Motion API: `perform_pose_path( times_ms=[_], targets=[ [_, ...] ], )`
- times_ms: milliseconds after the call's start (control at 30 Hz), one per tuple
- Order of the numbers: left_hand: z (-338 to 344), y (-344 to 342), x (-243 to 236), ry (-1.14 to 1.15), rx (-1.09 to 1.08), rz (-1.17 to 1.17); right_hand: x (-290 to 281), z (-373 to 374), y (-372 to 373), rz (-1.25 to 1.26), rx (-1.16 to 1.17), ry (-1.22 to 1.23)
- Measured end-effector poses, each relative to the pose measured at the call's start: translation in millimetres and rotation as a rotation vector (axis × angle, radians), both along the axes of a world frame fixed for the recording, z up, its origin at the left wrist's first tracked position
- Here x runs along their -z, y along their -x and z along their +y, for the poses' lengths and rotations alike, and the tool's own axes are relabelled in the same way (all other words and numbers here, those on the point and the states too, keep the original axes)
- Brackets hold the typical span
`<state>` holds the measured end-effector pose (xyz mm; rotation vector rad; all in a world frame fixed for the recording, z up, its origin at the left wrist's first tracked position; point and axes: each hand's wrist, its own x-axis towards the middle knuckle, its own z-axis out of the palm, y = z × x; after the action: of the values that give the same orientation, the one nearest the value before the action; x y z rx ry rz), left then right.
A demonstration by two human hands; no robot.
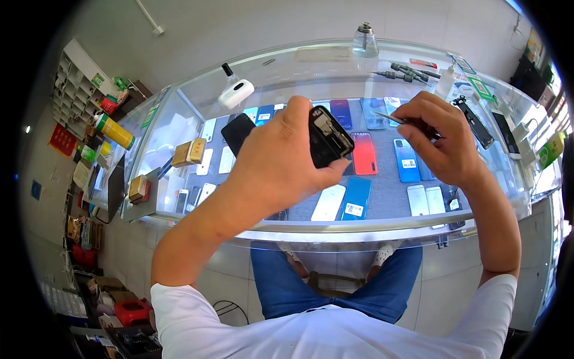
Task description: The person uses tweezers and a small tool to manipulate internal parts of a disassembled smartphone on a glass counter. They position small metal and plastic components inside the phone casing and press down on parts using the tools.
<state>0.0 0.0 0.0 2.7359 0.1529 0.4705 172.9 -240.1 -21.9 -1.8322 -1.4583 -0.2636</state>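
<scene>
My left hand (278,158) is closed round an opened phone (329,139), raised over the glass counter, with its inner parts showing. To the left of that hand sticks out a dark flat panel (237,131), like a phone screen; my hand hides whether it joins the phone. Between the fingers of my right hand (441,136) is a pair of slim, pointed metal tweezers (390,118). Their tip points left toward the phone and stays apart from it. Below both hands, under the glass, lie several phones, among them a red one (363,154) and a blue one (406,160).
On the glass counter (287,72) stand a clear dispenser bottle (365,42), a white rounded device (235,93) and several screwdrivers (406,73). A phone frame (474,122) lies at the right. Gold boxes (188,153) and a yellow spray can (115,130) are at the left.
</scene>
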Motion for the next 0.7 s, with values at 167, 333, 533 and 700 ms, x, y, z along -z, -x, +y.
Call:
perform_pose_path(
  times_ms=[167, 333, 533, 700],
  targets=[
    [-24.5, -9.6, 8.4, 0.157, -0.024, 0.127, -1.2, 2.0, 15.8, 0.037, -0.056, -0.057],
    [-31.6, -12.1, 13.1, 0.254, 0.004, 0.090, -1.0, 15.4, 37.9, 0.545, 0.055, 0.096],
    [-16.5, -26.3, 23.9, 0.502, 0.143, 0.094, 12.8, 24.6, 18.1, 0.830, 0.056, 0.135],
    [21.6, -51.3, 38.9, 1.410, 0.547, 0.453, 25.6, 23.8, -2.6, 0.889, -0.025, -0.072]
  ],
)
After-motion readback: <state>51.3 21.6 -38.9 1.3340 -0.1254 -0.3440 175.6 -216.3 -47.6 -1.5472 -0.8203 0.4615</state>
